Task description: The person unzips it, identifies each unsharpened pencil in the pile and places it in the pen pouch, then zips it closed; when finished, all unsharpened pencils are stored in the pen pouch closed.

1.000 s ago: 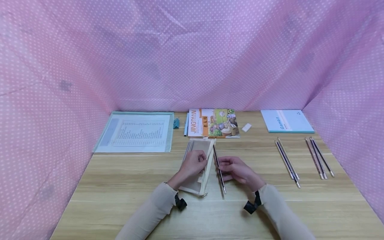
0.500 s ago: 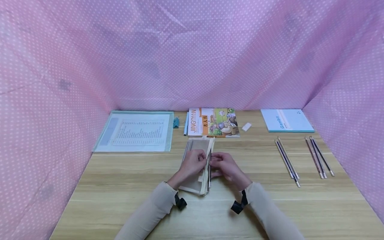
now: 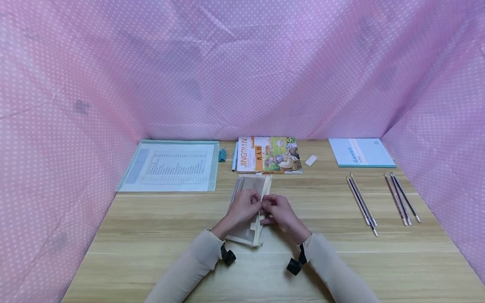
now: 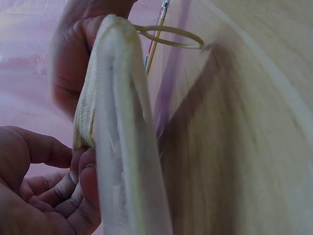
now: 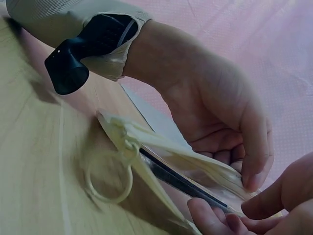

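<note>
A translucent zip pencil case [image 3: 242, 231] with cream edging stands in front of the picture book, a few slim rods showing along its left side. My left hand [image 3: 242, 208] pinches the zipper edge between thumb and fingers. Opposite it, my right hand [image 3: 282, 213] has its thumb and fingertips round the other edge of the opening. A dark pencil [image 5: 183, 183] lies lengthwise between the two zipper edges in the right wrist view, its far end hidden by my right fingers [image 5: 208, 218]. A cream pull loop [image 4: 171, 36] hangs off the case's end in the left wrist view.
Several pencils [image 3: 361, 204] lie in two groups on the right, the farther group of pencils [image 3: 401, 198] near the edge. Along the back are a papered folder [image 3: 170, 168], a small teal object [image 3: 222, 155], a picture book [image 3: 270, 155], a white eraser [image 3: 311, 160] and a pale blue notebook [image 3: 361, 152].
My right hand has moved left with the dark pencil, from beside the case to its opening, and the pencil now sits inside the opening. My left hand has stayed put.
</note>
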The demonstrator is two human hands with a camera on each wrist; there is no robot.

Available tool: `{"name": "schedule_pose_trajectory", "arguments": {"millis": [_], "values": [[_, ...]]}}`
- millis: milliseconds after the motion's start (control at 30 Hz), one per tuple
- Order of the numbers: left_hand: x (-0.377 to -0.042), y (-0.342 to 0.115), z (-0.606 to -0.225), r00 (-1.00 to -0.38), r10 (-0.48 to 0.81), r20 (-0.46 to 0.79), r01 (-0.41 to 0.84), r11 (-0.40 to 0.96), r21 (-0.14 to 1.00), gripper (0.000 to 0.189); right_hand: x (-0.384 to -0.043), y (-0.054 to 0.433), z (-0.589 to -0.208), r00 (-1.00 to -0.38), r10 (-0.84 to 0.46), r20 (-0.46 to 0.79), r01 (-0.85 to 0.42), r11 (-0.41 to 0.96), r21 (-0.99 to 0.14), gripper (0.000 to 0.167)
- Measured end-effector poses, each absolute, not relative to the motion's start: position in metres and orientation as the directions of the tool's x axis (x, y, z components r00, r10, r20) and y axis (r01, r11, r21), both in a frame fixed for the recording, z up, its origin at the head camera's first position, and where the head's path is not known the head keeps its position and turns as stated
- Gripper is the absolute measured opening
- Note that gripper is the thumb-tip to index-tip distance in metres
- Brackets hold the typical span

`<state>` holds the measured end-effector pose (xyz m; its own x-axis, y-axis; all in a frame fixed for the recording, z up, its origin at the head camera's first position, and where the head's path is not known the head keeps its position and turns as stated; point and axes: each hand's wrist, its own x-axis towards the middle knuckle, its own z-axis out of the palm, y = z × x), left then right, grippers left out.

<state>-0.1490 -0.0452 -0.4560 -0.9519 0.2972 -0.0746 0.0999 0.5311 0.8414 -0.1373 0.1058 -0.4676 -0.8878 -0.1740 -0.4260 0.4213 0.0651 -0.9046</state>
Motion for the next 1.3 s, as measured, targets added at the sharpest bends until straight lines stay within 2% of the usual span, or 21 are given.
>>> {"name": "schedule_pose_trajectory", "arguments": {"millis": [167, 433, 700, 1100, 1300], "values": [[-0.149, -0.045, -0.454, -0.952, 0.288, -0.103, 0.072, 0.537, 0.840, 0.008, -0.136, 0.111, -0.466, -0.884, -0.211, -0.417, 0.418, 0.042, -0.907, 0.037], [-0.148, -0.045, -0.454, -0.951, 0.295, -0.093, 0.085, 0.538, 0.839, 0.008, -0.134, 0.132, -0.459, -0.890, -0.214, -0.403, 0.391, 0.097, -0.915, 0.042], [-0.148, -0.044, -0.454, -0.951, 0.292, -0.100, 0.071, 0.524, 0.849, 0.007, -0.142, 0.175, -0.450, -0.901, -0.140, -0.410, 0.396, 0.119, -0.911, 0.048], [-0.147, -0.044, -0.455, -0.950, 0.294, -0.108, 0.069, 0.532, 0.844, 0.008, -0.143, 0.246, -0.442, -0.937, -0.102, -0.334, 0.327, 0.083, -0.941, 0.059], [-0.147, -0.043, -0.457, -0.951, 0.294, -0.095, 0.080, 0.532, 0.843, 0.009, -0.142, 0.279, -0.439, -0.949, -0.073, -0.306, 0.303, 0.042, -0.952, 0.055]]}}
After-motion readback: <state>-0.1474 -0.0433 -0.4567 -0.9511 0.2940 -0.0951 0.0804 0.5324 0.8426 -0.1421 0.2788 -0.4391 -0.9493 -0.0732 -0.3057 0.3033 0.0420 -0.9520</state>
